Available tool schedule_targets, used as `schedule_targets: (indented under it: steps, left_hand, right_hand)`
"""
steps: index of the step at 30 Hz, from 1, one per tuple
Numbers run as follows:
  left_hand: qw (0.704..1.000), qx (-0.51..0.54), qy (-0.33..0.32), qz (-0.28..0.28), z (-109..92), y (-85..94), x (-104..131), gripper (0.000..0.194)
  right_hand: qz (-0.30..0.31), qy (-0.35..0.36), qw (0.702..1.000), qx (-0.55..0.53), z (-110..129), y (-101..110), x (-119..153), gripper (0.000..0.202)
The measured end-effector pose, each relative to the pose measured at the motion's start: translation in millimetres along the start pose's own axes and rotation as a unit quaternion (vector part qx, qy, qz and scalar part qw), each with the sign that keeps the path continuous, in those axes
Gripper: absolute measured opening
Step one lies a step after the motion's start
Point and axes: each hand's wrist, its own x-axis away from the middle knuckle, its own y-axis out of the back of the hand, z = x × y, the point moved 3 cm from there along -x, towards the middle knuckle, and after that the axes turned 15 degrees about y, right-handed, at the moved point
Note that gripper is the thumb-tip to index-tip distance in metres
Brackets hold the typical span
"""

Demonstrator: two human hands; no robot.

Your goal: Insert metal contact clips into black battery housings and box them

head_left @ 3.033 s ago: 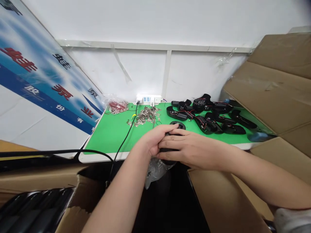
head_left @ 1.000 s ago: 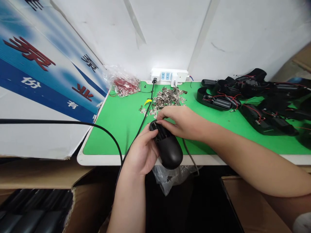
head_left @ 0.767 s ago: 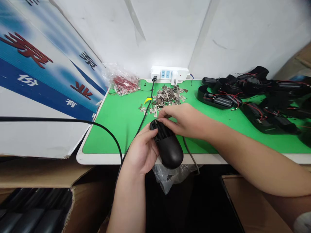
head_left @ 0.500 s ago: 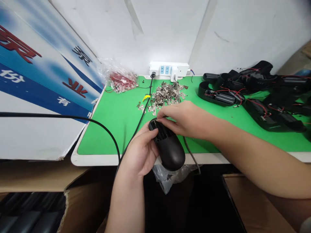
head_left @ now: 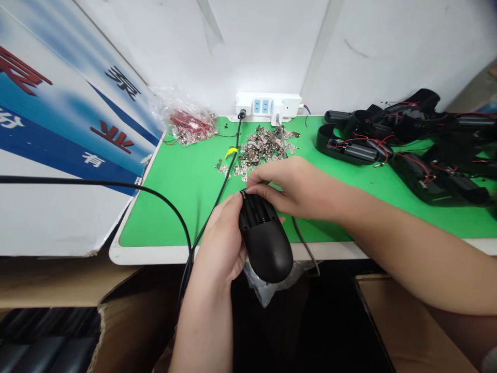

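A black rounded housing (head_left: 269,248) with an open slotted compartment at its top end is held over the table's front edge. My left hand (head_left: 227,233) grips it from the left, thumb near the compartment's upper left corner. My right hand (head_left: 285,184) has thumb and index finger pinched at the compartment's top edge; whatever lies between those fingertips is too small to make out. Just beyond the hands is a pile of small metal contact pieces (head_left: 262,147) on the green mat (head_left: 163,207).
Black housings with red wires (head_left: 361,150) lie at the right. A white power strip (head_left: 289,105) stands against the wall, with a bag of red parts (head_left: 190,124) to its left. Black cable (head_left: 166,202) crosses the left side. An open carton (head_left: 128,321) sits below left.
My left thumb has moved up and left toward the housing's top corner, uncovering more of the compartment. The housing is turned slightly and sits a little lower; my right hand remains pinched at its top edge.
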Motion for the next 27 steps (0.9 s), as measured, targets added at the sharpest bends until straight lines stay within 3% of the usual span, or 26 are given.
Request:
schedule_targets:
  steps: [12,19,27]
  left_hand:
    - [0.999,-0.004,0.03,0.012,-1.8,-0.2,1.1,0.027]
    - [0.996,0.028,0.061,0.051,-5.4,-3.9,1.7,0.026]
    - [0.995,0.033,0.071,0.055,-3.3,-2.6,0.8,0.028]
  right_hand:
    - [-0.027,-0.021,0.998,-0.046,-4.4,-2.6,-2.0,0.017]
    - [-0.036,-0.076,0.972,-0.219,-10.6,-5.6,-1.9,0.025]
    - [-0.012,-0.036,0.999,0.003,-8.0,-4.9,-1.3,0.019]
